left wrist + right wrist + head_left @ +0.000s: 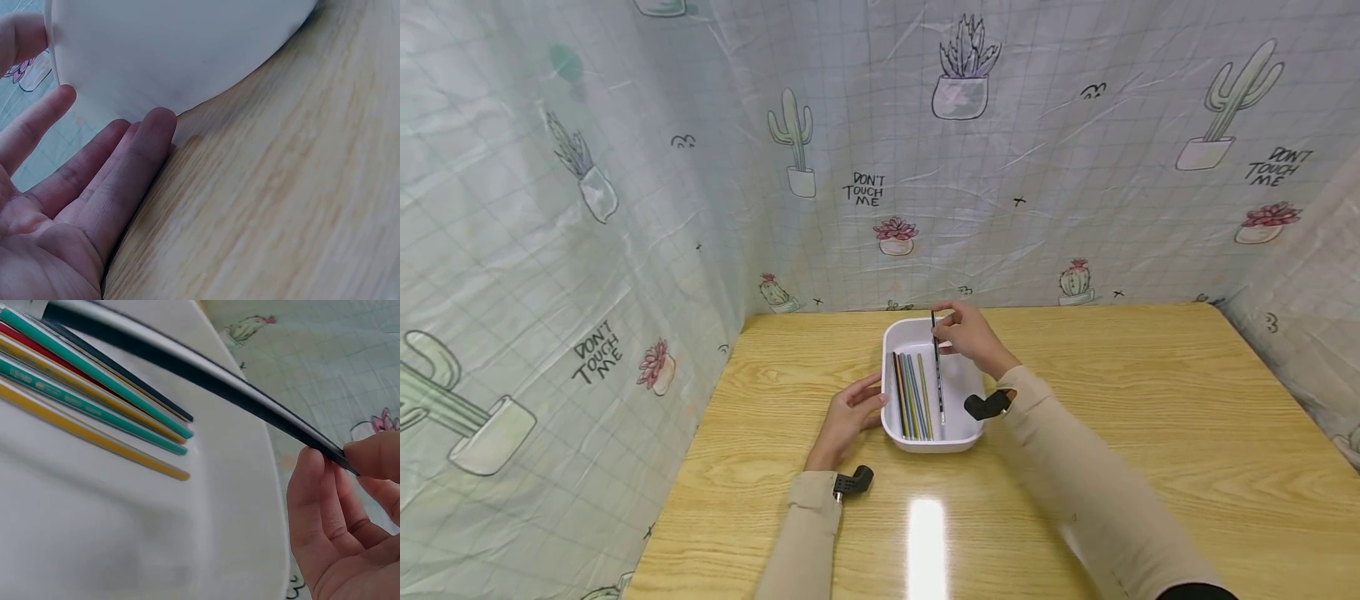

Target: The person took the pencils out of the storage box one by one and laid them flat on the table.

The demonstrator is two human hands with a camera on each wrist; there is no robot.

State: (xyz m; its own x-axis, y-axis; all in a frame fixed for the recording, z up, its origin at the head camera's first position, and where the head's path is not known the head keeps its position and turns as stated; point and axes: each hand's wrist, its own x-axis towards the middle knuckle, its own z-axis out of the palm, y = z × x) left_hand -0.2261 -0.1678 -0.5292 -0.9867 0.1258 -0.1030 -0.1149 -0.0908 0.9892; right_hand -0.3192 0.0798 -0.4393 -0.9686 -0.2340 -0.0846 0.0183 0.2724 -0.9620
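Note:
A white plastic tray stands on the table, with several pencils lying side by side in its left half. Between the thumb and fingertips of my right hand is one end of a black pencil, pinched near the far end of the tray. This pencil slants over the tray floor, its lower end toward the near side. The right wrist view shows green, yellow, red and dark pencils below it. My left hand rests against the tray's left outer wall, fingers fairly straight.
The wooden table extends around the tray on both sides. Behind and to the left hangs a cloth printed with cacti. A yellowish thing, partly hidden, shows beside my right wrist.

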